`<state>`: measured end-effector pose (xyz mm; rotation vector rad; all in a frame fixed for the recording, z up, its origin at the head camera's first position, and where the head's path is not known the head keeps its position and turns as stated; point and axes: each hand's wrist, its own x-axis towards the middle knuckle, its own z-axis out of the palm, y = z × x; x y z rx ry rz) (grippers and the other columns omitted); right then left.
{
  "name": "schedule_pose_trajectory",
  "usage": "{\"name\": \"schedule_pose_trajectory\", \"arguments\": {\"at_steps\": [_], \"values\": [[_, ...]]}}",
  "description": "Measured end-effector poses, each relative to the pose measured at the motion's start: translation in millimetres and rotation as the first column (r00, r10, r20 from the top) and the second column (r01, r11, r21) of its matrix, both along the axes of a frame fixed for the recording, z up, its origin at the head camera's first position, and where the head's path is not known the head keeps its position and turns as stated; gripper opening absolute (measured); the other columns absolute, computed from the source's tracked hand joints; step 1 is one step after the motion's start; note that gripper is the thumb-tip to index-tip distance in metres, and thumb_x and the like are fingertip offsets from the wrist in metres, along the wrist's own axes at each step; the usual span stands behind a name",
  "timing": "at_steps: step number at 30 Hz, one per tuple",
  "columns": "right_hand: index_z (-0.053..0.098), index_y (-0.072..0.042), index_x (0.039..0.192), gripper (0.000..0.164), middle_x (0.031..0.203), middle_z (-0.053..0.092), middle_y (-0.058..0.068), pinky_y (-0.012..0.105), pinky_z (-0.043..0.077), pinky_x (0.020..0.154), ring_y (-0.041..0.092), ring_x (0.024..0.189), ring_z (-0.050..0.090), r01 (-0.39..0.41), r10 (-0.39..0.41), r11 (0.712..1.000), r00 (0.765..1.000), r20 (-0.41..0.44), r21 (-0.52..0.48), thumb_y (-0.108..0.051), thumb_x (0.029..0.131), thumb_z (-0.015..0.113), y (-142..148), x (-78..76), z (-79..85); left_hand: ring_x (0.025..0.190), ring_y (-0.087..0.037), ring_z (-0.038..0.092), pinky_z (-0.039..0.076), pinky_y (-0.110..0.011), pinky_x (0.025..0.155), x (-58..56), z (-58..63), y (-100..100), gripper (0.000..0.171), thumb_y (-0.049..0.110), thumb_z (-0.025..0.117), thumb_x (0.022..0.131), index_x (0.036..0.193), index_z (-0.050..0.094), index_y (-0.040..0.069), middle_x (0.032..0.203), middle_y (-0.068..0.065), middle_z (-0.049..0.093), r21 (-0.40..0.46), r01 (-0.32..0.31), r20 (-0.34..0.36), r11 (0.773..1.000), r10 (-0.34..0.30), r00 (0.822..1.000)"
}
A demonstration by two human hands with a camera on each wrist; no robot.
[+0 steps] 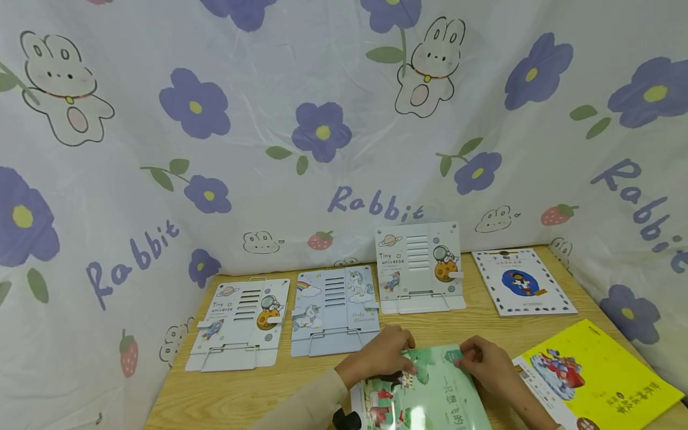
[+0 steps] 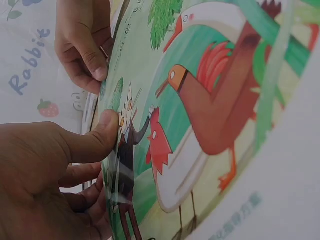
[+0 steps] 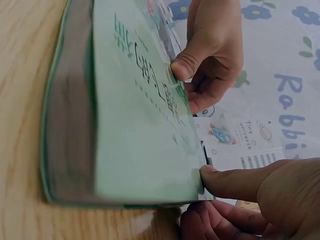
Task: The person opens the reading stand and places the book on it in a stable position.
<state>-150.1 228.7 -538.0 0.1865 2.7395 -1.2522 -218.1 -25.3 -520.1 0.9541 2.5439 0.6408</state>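
A green picture book with farm birds on its cover lies at the front of the table, its lower part cut off by the frame edge. My left hand pinches its far left part, thumb on the cover and fingers under the edge. At the far right corner, my right hand grips it the same way. Through the left wrist view, the left thumb presses beside a painted cat figure. The right wrist view shows the thick page block of the book side-on, held slightly off the wooden table at the gripped edge.
Behind the hands stand a Tiny universe book stand, a unicorn book stand and a more upright Tiny universe stand. A white-bordered book and a yellow book lie right. A rabbit-print curtain borders the table.
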Motion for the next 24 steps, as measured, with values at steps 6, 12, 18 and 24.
{"name": "schedule_pose_trajectory", "arguments": {"at_steps": [6, 12, 18, 24], "values": [[0.071, -0.004, 0.117, 0.032, 0.099, 0.071, 0.002, 0.028, 0.056, 0.076, 0.016, 0.091, 0.068, -0.012, 0.012, 1.0, 0.998, -0.055, -0.002, -0.023, 0.094, 0.082, -0.1, -3.4, -0.7, 0.089, -0.002, 0.052, 0.049, -0.02, 0.086, -4.8, -3.1, -1.3, 0.037, 0.028, 0.091, 0.087, 0.113, 0.076, 0.007, 0.102, 0.004, 0.065, 0.069, -0.04, 0.05, 0.997, 0.036, 0.998], [0.064, -0.006, 0.13, 0.033, 0.102, 0.077, 0.005, 0.027, 0.057, 0.076, 0.017, 0.092, 0.072, -0.004, 0.0, 0.995, 0.999, -0.046, -0.096, -0.021, 0.102, 0.073, -1.1, -7.1, 0.4, 0.059, -0.007, 0.036, 0.036, -0.023, 0.06, -10.9, -3.9, -6.0, 0.029, 0.018, 0.083, 0.095, 0.084, 0.057, 0.01, 0.072, 0.007, 0.04, 0.242, -0.125, 0.286, 0.962, 0.053, 0.957], [0.063, -0.003, 0.137, 0.044, 0.115, 0.078, 0.013, 0.036, 0.059, 0.083, 0.02, 0.098, 0.074, 0.003, -0.003, 0.995, 1.0, 0.005, -0.104, -0.034, 0.107, 0.066, -1.4, -12.3, 4.9, 0.066, -0.012, 0.047, 0.041, -0.029, 0.061, -10.3, 3.5, -12.8, 0.028, 0.027, 0.073, 0.103, 0.119, 0.055, 0.012, 0.11, -0.008, 0.064, 0.278, -0.218, 0.35, 0.936, 0.112, 0.93], [0.066, -0.002, 0.133, 0.053, 0.111, 0.075, 0.008, 0.035, 0.055, 0.082, 0.017, 0.093, 0.068, 0.008, -0.004, 0.997, 0.998, 0.057, -0.082, -0.048, 0.106, 0.063, 0.9, -16.6, 6.6, 0.101, -0.018, 0.069, 0.053, -0.034, 0.078, -12.1, 8.3, -16.0, 0.029, 0.031, 0.075, 0.101, 0.122, 0.061, 0.016, 0.132, -0.015, 0.07, 0.308, -0.262, 0.292, 0.914, 0.171, 0.941]]}}
